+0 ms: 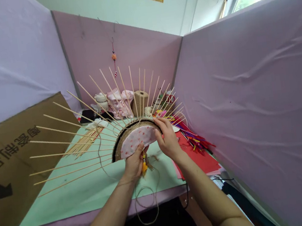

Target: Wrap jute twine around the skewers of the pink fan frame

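I hold a half-round disc (137, 138) covered in pink dotted fabric, edged with brown twine, with many thin wooden sticks (68, 138) fanning out from its rim. My left hand (135, 163) grips the disc's lower edge from below. My right hand (166, 137) is closed on the rim at the right, pinching by the twine edge. A loose length of twine (146, 202) hangs down from the piece and loops below the table edge. Something small and yellow (144, 166) dangles by my left hand.
The green table (94, 187) carries loose sticks (84, 142), red paper sheets (201, 158), coloured pipe cleaners (196, 140), a twine spool (140, 101), pink fabric (120, 102) and a white jar (100, 100). A cardboard sheet (13, 164) leans at left. Purple partition walls (249, 96) enclose the desk.
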Action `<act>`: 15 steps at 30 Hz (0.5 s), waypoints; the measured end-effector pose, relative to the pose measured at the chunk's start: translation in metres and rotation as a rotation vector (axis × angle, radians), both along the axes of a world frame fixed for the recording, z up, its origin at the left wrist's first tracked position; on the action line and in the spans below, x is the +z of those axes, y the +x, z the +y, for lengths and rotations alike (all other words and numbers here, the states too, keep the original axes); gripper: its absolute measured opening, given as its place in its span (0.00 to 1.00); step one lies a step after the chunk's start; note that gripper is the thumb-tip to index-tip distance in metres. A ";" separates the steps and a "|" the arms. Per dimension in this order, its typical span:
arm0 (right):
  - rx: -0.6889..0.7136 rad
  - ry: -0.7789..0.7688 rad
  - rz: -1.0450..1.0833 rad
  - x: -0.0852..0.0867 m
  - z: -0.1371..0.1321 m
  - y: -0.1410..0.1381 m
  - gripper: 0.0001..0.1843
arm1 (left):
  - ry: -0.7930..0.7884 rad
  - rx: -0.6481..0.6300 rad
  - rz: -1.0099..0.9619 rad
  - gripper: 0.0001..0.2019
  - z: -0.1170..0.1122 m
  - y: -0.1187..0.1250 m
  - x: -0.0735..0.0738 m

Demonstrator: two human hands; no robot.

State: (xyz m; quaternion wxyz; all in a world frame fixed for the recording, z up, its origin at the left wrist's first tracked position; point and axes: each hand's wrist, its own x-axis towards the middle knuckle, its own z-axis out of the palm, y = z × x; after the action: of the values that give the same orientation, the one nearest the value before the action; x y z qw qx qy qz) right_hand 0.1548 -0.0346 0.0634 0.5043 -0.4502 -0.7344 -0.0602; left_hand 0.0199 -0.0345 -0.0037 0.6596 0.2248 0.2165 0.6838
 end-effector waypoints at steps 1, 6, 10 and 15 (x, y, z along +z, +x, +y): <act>-0.028 -0.003 -0.001 -0.002 0.000 -0.006 0.21 | 0.009 -0.006 0.000 0.15 0.000 0.000 0.000; -0.183 -0.014 -0.021 -0.006 0.000 -0.029 0.24 | 0.026 -0.074 0.013 0.16 0.001 -0.001 0.000; -0.202 0.005 -0.008 -0.007 -0.002 -0.035 0.24 | 0.045 -0.098 0.017 0.17 0.002 -0.003 -0.002; -0.185 0.104 0.053 -0.008 -0.005 -0.040 0.26 | 0.023 -0.054 0.009 0.15 0.002 -0.003 -0.004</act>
State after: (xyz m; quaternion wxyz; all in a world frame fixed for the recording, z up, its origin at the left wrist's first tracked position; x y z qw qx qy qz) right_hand 0.1149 -0.0398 0.0556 0.5385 -0.4907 -0.6720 -0.1328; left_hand 0.0172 -0.0321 -0.0074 0.6741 0.2413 0.2053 0.6672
